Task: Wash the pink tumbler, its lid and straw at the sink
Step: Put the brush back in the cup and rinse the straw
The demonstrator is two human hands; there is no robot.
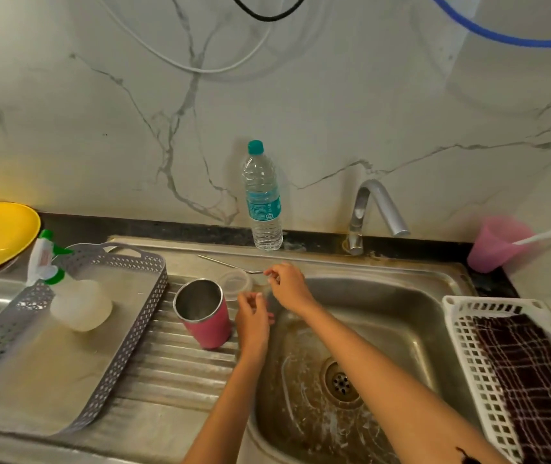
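While my right hand (288,285) pinches the near end of the metal straw (227,264) between thumb and forefinger, the rest of the straw runs away to the left of that grip along the back ledge of the steel sink (401,316). My left hand (252,319) sits just below and left of the right one, fingers loosely curled and holding nothing. The pink tumbler (204,314) stands upright and open-mouthed on the ribbed drainboard right beside my left hand, on its left; I cannot tell whether they touch. The clear lid (234,283) lies flat just left of my pinching fingers, between the tumbler and the straw. Behind my right hand a water bottle (262,199) stands against the marble wall, with the tap (373,209) off to its right. Farther left of the tumbler, a spray bottle (66,293) lies in a grey perforated tray (123,316). Well to the right of both hands, a white basket (461,333) holds a checked cloth (532,370).
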